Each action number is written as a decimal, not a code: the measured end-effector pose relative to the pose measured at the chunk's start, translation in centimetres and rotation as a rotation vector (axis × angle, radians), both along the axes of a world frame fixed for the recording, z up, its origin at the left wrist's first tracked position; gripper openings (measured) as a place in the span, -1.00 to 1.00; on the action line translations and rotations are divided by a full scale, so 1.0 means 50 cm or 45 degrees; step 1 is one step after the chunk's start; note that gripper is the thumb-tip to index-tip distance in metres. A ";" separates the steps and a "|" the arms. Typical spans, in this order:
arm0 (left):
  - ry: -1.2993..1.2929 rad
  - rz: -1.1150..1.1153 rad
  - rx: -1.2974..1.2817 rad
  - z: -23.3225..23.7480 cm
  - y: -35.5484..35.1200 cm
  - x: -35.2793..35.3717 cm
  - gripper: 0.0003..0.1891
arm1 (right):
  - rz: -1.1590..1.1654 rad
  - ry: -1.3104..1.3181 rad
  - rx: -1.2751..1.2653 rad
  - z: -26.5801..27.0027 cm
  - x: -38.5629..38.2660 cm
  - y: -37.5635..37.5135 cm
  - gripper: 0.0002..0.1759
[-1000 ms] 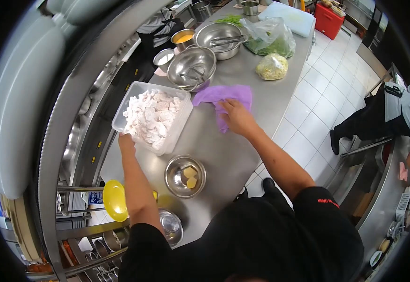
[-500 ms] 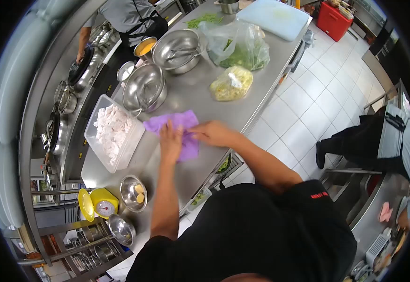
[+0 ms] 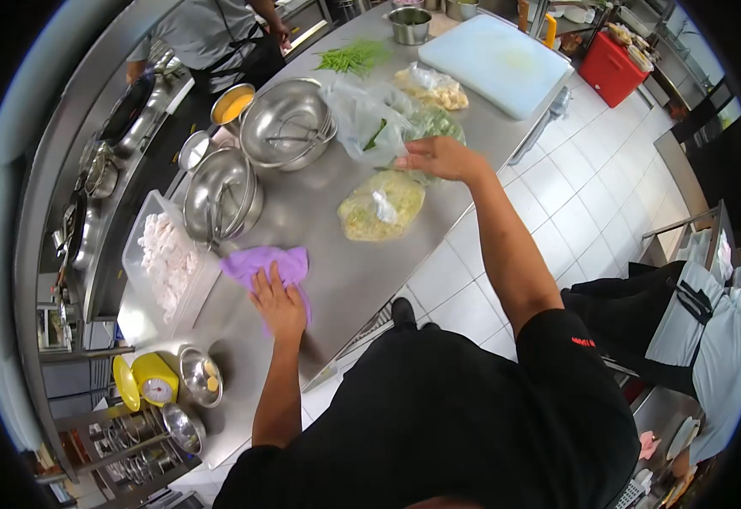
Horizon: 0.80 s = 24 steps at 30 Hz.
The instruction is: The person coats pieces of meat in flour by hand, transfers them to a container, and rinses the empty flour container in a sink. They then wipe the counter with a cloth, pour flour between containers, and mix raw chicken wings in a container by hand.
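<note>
My left hand (image 3: 278, 304) lies flat with fingers spread on a purple cloth (image 3: 273, 261) on the steel table. My right hand (image 3: 443, 159) is lifted off the cloth, fingers stretched out, beside a clear plastic bag of green leaves (image 3: 434, 125); whether the fingertips touch the bag cannot be made out. Just below that hand sits a knotted bag of pale yellow-green shredded food (image 3: 379, 208). A plastic tub of pale raw pieces (image 3: 168, 263) stands left of the cloth. Two steel bowls with whisks, a nearer one (image 3: 226, 197) and a farther one (image 3: 290, 119), stand behind it.
A yellow scale (image 3: 155, 377) and small steel bowls (image 3: 199, 375) occupy the table's near left end. At the far end lie a white cutting board (image 3: 496, 64), green stalks (image 3: 353, 58) and a steel pot (image 3: 409, 25). Co-workers stand beyond the table (image 3: 209, 42) and at right (image 3: 684, 322).
My right hand has left the purple cloth and moved up and right to the bags. My left hand stays on the cloth. The view has shifted, and another bag near the board now shows.
</note>
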<state>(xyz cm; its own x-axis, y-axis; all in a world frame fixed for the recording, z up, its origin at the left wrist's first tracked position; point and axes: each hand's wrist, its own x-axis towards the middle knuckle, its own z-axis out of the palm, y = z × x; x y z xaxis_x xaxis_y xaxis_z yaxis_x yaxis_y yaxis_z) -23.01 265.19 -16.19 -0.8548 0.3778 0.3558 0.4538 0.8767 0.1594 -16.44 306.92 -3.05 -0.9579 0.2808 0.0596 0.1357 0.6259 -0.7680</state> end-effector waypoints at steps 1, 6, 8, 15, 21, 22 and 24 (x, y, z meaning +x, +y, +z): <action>-0.012 0.001 0.011 0.004 0.009 -0.002 -0.40 | -0.022 0.066 -0.064 0.011 0.011 0.017 -0.29; 0.012 0.066 0.008 0.024 0.017 0.007 -0.41 | -0.499 0.300 0.006 0.017 -0.059 0.216 -0.27; 0.012 0.142 -0.036 0.020 0.021 -0.003 -0.41 | -0.429 0.315 0.376 0.002 -0.140 0.274 -0.20; 0.214 0.584 0.242 -0.043 0.087 -0.025 -0.52 | -0.132 0.136 0.564 -0.116 -0.302 0.346 -0.45; 0.072 0.662 0.356 0.035 0.221 0.073 -0.62 | 0.216 0.179 0.404 -0.133 -0.289 0.449 -0.38; -0.057 0.661 0.373 0.053 0.220 0.083 -0.61 | 0.342 0.146 0.165 -0.145 -0.301 0.489 -0.41; -0.116 0.698 0.385 0.081 0.213 0.107 -0.60 | 0.273 0.224 0.444 -0.129 -0.325 0.565 -0.42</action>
